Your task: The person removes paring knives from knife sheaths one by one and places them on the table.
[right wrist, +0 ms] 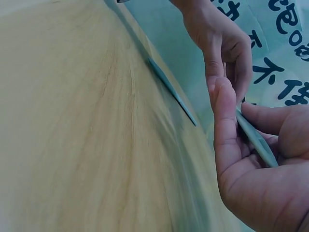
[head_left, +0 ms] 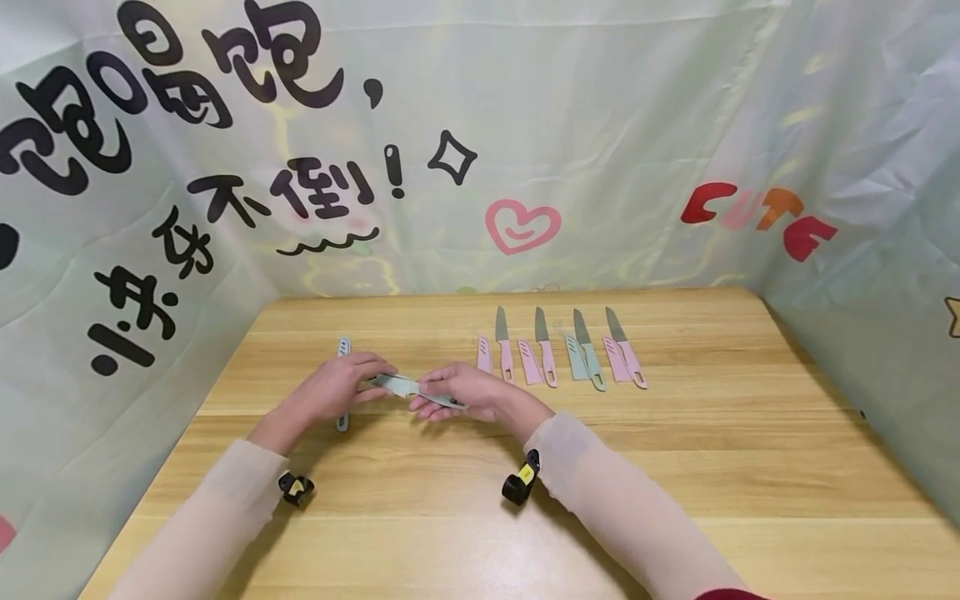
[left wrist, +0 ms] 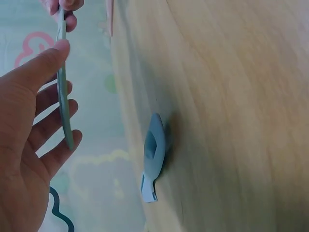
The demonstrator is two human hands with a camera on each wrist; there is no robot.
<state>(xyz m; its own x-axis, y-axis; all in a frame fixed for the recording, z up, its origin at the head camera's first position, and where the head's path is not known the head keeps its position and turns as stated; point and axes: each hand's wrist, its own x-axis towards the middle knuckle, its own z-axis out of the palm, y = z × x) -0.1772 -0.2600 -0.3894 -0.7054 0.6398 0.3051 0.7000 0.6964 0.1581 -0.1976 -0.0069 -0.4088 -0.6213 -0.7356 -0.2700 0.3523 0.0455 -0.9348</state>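
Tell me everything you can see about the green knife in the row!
The green knife is third from the left in the row. Its bare grey blade looks like metal; its pale green handle looks like plastic, with a hole near the end. It lies on the wooden table, tip toward the back and leaning a little left. A green sheath lies close on its left; I can't tell whether they touch.
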